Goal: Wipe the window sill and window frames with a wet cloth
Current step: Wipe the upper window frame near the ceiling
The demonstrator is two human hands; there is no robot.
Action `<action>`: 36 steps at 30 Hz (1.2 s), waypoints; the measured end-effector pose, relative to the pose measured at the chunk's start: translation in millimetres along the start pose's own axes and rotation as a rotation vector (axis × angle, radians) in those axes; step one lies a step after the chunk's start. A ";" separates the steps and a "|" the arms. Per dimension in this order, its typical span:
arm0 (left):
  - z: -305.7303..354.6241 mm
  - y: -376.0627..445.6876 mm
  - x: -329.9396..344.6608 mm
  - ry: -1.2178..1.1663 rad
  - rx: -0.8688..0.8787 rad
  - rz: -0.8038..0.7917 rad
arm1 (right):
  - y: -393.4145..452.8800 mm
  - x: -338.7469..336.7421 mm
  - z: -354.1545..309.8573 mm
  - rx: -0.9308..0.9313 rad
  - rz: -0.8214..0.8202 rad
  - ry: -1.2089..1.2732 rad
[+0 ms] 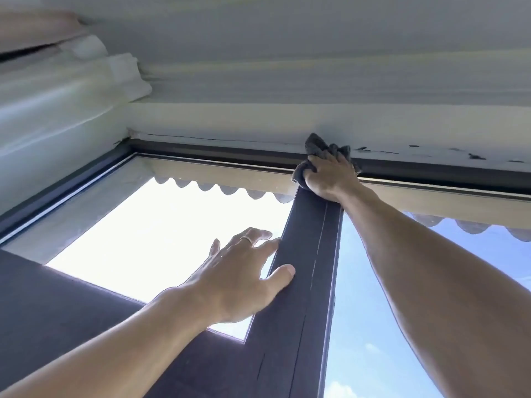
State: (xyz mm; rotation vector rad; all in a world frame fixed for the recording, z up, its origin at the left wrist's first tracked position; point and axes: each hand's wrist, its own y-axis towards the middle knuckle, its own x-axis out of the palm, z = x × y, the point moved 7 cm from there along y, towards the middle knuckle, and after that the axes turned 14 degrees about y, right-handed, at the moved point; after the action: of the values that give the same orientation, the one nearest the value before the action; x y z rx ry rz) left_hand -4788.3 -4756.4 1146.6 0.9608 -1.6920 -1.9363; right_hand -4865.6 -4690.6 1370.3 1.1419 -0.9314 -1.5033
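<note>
Reaching overhead, we press the dark cloth (321, 156), bunched in the curled fingers of our right hand (330, 179), against the top frame rail (230, 158) where the vertical mullion (307, 268) meets it. Our left hand (241, 277) rests flat and open lower on the mullion. The rail runs sideways, so we judge the next wipe travels along it.

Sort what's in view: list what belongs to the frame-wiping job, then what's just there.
Job: crumpled grey cloth gripped by right hand; dark upright frame bar; dark top frame rail; left hand bracing the bar.

Just there: white ceiling moulding; scalloped awning edge.
</note>
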 end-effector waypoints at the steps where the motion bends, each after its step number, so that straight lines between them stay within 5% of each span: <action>1: 0.7 -0.2 0.8 0.000 0.001 -0.004 | -10.3 2.0 -2.3 -0.033 0.021 0.006; 5: -0.8 -2.2 6.7 0.016 -0.008 0.009 | -63.1 9.3 -1.0 -0.092 0.127 0.012; 10: -1.4 -1.1 6.5 -0.004 -0.011 0.001 | -22.7 -7.2 9.7 0.173 0.120 0.084; 18: -0.6 -3.6 0.5 0.024 -0.028 -0.078 | -100.7 11.1 1.9 -0.131 0.078 0.020; 23: 4.4 -19.5 -0.9 0.014 -0.042 -0.074 | -66.3 9.6 1.3 0.017 0.029 0.041; 31: -9.7 -64.5 12.6 0.068 -0.050 -0.079 | -201.6 32.6 -23.1 -0.139 -0.033 0.049; 36: -4.7 -83.8 9.7 0.062 -0.061 -0.072 | -161.1 26.0 -19.6 -0.003 -0.049 0.091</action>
State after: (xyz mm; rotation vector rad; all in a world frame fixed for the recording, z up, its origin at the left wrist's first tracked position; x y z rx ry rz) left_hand -4779.6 -4750.2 1062.7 1.0601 -1.5750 -1.9711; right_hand -4888.9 -4681.7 1207.9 1.2286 -0.8447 -1.4784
